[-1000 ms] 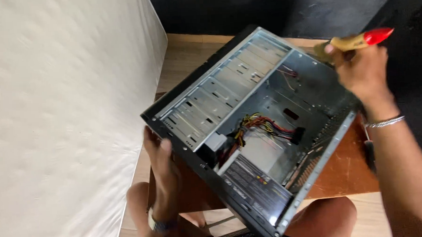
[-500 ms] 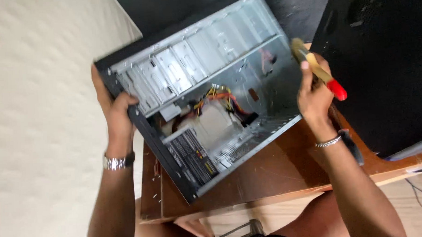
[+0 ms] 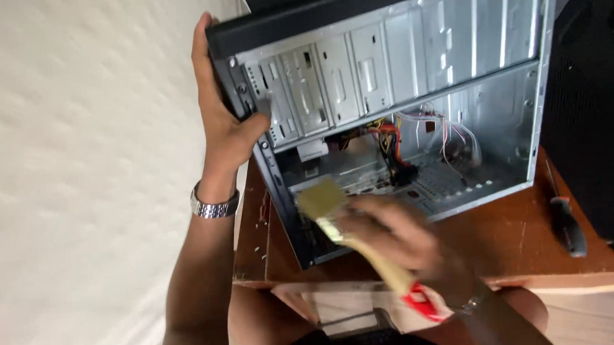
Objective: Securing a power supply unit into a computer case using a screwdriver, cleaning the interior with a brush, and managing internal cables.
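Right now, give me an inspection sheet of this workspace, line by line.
Surface: brown wooden table, scuffed.
Job's things: open computer case tipped on the table, metal drive bays showing; paintbrush at its lower front corner.
Clutter: dark-handled tool on the table at right.
Hands: left hand grips the case's front edge; right hand, blurred, holds the paintbrush.
Cables: coloured wire bundle inside the case.
Surroundings: white textured surface at left; black panel at right.

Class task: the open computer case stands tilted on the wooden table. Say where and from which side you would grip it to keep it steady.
Grip the computer case by its black front edge, from the left, as the left hand does: that edge is straight, and coming from the left leaves the open interior free for the right hand and its brush.
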